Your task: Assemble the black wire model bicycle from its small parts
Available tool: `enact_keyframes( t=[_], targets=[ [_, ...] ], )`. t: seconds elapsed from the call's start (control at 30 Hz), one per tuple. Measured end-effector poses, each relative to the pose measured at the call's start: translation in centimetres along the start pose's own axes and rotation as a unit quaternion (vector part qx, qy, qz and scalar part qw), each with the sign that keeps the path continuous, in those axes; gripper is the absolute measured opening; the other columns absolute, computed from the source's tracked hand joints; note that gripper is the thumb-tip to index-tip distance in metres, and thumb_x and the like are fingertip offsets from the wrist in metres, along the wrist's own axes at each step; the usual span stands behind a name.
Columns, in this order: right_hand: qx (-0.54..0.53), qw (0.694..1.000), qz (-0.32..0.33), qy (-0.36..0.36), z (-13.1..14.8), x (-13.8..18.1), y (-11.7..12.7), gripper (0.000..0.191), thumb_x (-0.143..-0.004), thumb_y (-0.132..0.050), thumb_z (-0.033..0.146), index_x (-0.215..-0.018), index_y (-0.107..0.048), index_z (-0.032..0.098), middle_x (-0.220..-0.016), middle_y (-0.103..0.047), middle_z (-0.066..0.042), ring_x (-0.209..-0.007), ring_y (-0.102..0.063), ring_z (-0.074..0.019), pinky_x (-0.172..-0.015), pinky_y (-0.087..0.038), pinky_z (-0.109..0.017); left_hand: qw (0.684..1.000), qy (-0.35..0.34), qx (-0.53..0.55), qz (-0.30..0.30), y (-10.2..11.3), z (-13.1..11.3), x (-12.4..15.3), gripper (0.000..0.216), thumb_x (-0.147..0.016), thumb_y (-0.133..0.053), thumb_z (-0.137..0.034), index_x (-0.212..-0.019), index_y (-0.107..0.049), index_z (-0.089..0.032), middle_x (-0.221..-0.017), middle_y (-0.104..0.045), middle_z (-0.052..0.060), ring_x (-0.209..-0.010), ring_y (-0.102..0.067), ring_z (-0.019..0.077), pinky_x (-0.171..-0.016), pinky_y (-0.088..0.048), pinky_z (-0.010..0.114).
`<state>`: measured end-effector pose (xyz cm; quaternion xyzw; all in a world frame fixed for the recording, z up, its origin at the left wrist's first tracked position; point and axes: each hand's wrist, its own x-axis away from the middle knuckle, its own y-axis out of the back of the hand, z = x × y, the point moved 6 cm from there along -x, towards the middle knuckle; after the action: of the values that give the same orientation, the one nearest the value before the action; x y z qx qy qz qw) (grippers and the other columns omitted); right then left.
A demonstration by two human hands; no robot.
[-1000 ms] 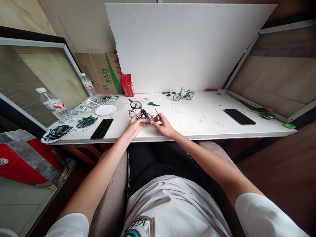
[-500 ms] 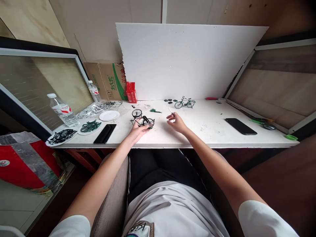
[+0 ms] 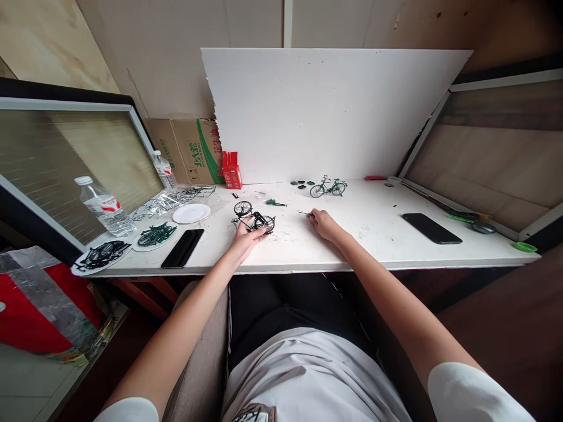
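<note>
My left hand [image 3: 246, 241] is closed around a black model bicycle [image 3: 264, 223], with one wheel sticking out at its upper left. At the table, my right hand [image 3: 324, 224] pinches a thin, slender rod-like piece [image 3: 304, 213] that points left; its exact kind is too small to make out. Between and behind the hands lies a small green part [image 3: 275, 203]. A green model bicycle [image 3: 328, 187] stands upright farther back, beside several small dark parts [image 3: 301, 187].
On the left are plates with black bicycle parts [image 3: 105, 255] and green parts [image 3: 155, 235], a white plate [image 3: 192, 213], a phone [image 3: 182, 248] and water bottles [image 3: 105, 205]. Another phone [image 3: 431, 228] lies right. A white board [image 3: 343, 111] leans behind.
My right hand has lowered to the tabletop and turned palm down, still pinching the thin piece. My left hand keeps the black bicycle in nearly the same place. The camera view has shifted slightly.
</note>
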<state>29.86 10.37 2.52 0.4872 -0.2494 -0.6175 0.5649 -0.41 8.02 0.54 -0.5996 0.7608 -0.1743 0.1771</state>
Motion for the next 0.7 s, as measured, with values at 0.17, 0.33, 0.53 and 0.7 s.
enact_keyframes(
  t=[0.17,0.33,0.53,0.7],
  targets=[
    [0.005,0.999,-0.033,0.009,0.6,0.4,0.2,0.017,-0.106,-0.049,0.023,-0.106,-0.065,0.017,-0.099,-0.066,-0.014,-0.080,-0.057,-0.0239,-0.077,-0.045,-0.033,0.999,-0.018,-0.038,-0.003,0.1,0.3,0.0,0.087,-0.069,-0.096,-0.017,-0.136,-0.042,-0.029,-0.113,-0.075,0.004,-0.108,-0.079,0.0248,-0.105,-0.057,0.046],
    [-0.008,0.999,-0.046,0.009,1.5,1.0,0.4,0.012,-0.102,-0.052,0.018,-0.100,-0.064,0.017,-0.098,-0.070,-0.014,-0.080,-0.057,-0.0227,-0.072,-0.040,-0.030,0.995,-0.044,-0.085,0.002,-0.1,0.2,0.4,0.088,-0.071,-0.096,-0.022,-0.140,-0.043,-0.028,-0.115,-0.075,0.005,-0.106,-0.079,0.0250,-0.099,-0.062,0.045],
    [-0.067,0.996,-0.050,-0.015,1.3,1.2,0.4,0.006,-0.094,-0.060,0.017,-0.095,-0.056,0.021,-0.095,-0.070,-0.011,-0.078,-0.058,-0.0219,-0.071,-0.041,-0.031,0.994,-0.059,-0.088,0.020,-0.1,0.2,0.5,0.089,-0.070,-0.097,-0.021,-0.141,-0.043,-0.027,-0.121,-0.075,0.007,-0.108,-0.079,0.0251,-0.105,-0.060,0.048],
    [-0.108,0.988,-0.108,-0.035,0.9,1.1,1.1,0.016,-0.103,-0.052,0.036,-0.092,-0.051,0.024,-0.091,-0.067,-0.009,-0.078,-0.057,-0.0238,-0.072,-0.042,-0.034,0.995,-0.060,-0.081,0.023,0.3,0.6,0.0,0.093,-0.068,-0.099,-0.023,-0.142,-0.042,-0.025,-0.120,-0.076,0.009,-0.113,-0.078,0.0269,-0.110,-0.056,0.051]
  ],
)
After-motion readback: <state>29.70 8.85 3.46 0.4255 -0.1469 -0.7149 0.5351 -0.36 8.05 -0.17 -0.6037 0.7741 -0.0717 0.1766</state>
